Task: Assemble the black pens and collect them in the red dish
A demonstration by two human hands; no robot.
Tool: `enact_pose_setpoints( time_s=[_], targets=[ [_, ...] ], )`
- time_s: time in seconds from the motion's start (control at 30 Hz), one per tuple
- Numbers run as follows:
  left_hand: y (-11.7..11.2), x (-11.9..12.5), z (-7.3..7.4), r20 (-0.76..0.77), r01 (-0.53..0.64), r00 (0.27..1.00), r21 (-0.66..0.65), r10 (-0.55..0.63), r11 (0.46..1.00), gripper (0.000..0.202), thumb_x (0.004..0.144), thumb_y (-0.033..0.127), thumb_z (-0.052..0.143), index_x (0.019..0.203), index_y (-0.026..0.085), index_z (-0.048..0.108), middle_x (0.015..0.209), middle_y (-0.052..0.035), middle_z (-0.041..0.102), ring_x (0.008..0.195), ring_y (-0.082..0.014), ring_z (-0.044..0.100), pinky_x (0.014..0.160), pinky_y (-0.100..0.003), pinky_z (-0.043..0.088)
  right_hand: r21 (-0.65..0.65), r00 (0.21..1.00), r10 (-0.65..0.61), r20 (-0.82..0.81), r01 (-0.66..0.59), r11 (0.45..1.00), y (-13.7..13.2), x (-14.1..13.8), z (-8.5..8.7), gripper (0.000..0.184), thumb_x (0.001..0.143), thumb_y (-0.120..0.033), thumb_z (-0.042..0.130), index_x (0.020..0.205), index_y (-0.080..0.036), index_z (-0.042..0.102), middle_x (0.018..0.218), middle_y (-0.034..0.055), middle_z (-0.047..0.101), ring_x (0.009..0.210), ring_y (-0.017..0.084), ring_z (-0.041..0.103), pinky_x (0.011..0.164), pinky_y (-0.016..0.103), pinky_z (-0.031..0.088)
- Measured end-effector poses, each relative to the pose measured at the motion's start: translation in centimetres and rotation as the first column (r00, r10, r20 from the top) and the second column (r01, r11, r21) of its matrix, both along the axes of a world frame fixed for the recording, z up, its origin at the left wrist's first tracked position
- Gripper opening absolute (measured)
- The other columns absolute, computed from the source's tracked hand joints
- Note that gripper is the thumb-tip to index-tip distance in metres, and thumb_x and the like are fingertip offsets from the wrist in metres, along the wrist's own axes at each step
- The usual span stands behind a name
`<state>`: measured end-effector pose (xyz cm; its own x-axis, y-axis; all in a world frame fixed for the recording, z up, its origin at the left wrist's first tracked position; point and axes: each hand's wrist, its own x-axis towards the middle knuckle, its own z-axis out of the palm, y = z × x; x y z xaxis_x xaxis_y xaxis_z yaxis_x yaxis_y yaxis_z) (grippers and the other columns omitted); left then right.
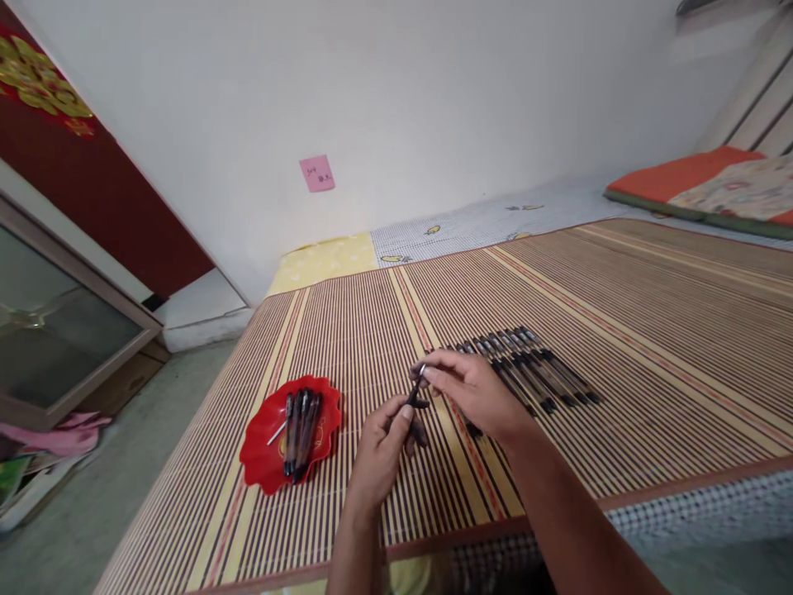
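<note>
My left hand is closed around the lower end of a dark pen, held above a striped bamboo mat. My right hand pinches the pen's upper tip with thumb and forefinger. A row of several dark pens lies side by side on the mat just right of my right hand. To the left of my left hand sits a red scalloped plate with several dark pens and a thin white piece in it.
The mat covers a bed along a white wall bearing a pink sticky note. An orange-edged cushion lies at the far right. A glass-fronted cabinet stands at left, with clutter on the floor.
</note>
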<state>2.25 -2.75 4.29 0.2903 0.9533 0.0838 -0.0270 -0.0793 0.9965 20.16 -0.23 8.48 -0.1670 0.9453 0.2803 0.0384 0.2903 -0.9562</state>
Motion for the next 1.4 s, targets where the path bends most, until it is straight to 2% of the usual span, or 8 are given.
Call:
enact_pose_setpoints(
  time_s=[0.1, 0.23, 0.6, 0.83, 0.93, 1.03, 1.27, 1.4],
  targets=[
    [-0.1, -0.1, 0.1, 0.059, -0.009, 0.998, -0.043, 0.011, 0.999, 0.035, 0.095, 0.045, 0.058, 0.105, 0.013, 0.069, 0.065, 0.0009, 0.058, 0.054, -0.0091, 0.046, 0.052, -0.021, 0.034, -0.05, 0.991, 0.07, 0.117, -0.065, 0.997, 0.1, 0.2, -0.5, 0.026, 0.088, -0.034, 0.06, 0.105, -0.019, 0.074, 0.104, 0.0089, 0.076, 0.099, 0.021, 0.07, 0.09, 0.036, 0.054],
    [-0.2, -0.1, 0.3, 0.093, -0.006, 0.996, -0.065, 0.012, 0.998, 0.036, 0.095, 0.046, 0.058, 0.104, 0.013, 0.069, 0.063, 0.0014, 0.059, 0.051, -0.0083, 0.044, 0.051, -0.021, 0.033, -0.061, 0.992, 0.02, 0.122, -0.012, 0.998, 0.3, 0.5, -0.7, 0.032, 0.089, -0.035, 0.057, 0.111, -0.02, 0.073, 0.111, 0.0099, 0.075, 0.104, 0.023, 0.069, 0.095, 0.039, 0.053],
    [-0.1, 0.1, 0.1, 0.094, 0.018, 0.995, -0.07, -0.012, 0.997, 0.037, 0.096, 0.046, 0.057, 0.107, 0.012, 0.067, 0.065, -0.0003, 0.062, 0.052, -0.0088, 0.043, 0.052, -0.022, 0.033, -0.074, 0.996, 0.083, 0.026, -0.081, 0.994, 0.2, -0.8, -0.6, 0.02, 0.085, -0.031, 0.061, 0.095, -0.017, 0.071, 0.093, 0.006, 0.073, 0.089, 0.018, 0.067, 0.085, 0.033, 0.053],
    [-0.2, 0.1, -0.1, 0.085, 0.024, 0.996, -0.073, -0.018, 0.997, 0.036, 0.097, 0.044, 0.056, 0.106, 0.012, 0.067, 0.066, -0.0001, 0.061, 0.053, -0.0087, 0.044, 0.053, -0.022, 0.033, -0.068, 0.999, -0.02, 0.025, 0.022, 0.997, 0.6, -0.9, -1.0, 0.028, 0.086, -0.045, 0.064, 0.08, -0.018, 0.067, 0.076, 0.0022, 0.066, 0.074, 0.015, 0.061, 0.069, 0.028, 0.049],
    [-0.1, 0.0, -0.2, 0.082, 0.023, 0.997, -0.077, -0.017, 0.997, 0.035, 0.097, 0.044, 0.055, 0.106, 0.012, 0.067, 0.066, -0.0002, 0.062, 0.053, -0.0088, 0.044, 0.052, -0.021, 0.033, -0.043, 1.0, -0.022, 0.004, 0.022, 0.999, 0.5, -0.8, -0.8, 0.031, 0.091, -0.047, 0.057, 0.084, -0.019, 0.068, 0.082, 0.0044, 0.068, 0.082, 0.017, 0.064, 0.076, 0.03, 0.05],
    [0.0, 0.1, -0.2, 0.09, 0.024, 0.996, -0.079, -0.017, 0.997, 0.035, 0.097, 0.044, 0.056, 0.106, 0.012, 0.067, 0.066, 0.0003, 0.061, 0.053, -0.0085, 0.044, 0.052, -0.021, 0.033, -0.046, 1.0, 0.02, -0.018, -0.021, 0.999, 0.3, -0.8, -0.5, 0.021, 0.087, -0.037, 0.06, 0.092, -0.019, 0.07, 0.094, 0.0061, 0.072, 0.096, 0.02, 0.066, 0.088, 0.034, 0.051],
    [-0.1, 0.2, 0.1, 0.075, 0.008, 0.997, -0.074, -0.002, 0.997, 0.035, 0.095, 0.044, 0.057, 0.103, 0.012, 0.067, 0.066, 0.0013, 0.059, 0.052, -0.0086, 0.043, 0.052, -0.022, 0.033, -0.065, 0.999, -0.044, -0.012, 0.043, 0.997, 0.5, -0.9, -0.9, 0.023, 0.084, -0.04, 0.066, 0.083, -0.018, 0.067, 0.079, 0.0023, 0.066, 0.076, 0.016, 0.062, 0.072, 0.029, 0.05],
    [-0.1, 0.2, 0.1, 0.054, 0.007, 0.999, -0.072, -0.003, 0.997, 0.035, 0.096, 0.045, 0.056, 0.104, 0.012, 0.067, 0.065, 0.0009, 0.059, 0.052, -0.0093, 0.044, 0.052, -0.022, 0.033, -0.028, 0.999, -0.049, -0.012, 0.049, 0.998, 0.5, -0.7, -0.7, 0.025, 0.088, -0.043, 0.059, 0.085, -0.019, 0.067, 0.081, 0.0031, 0.068, 0.08, 0.017, 0.063, 0.076, 0.03, 0.05]
  ],
)
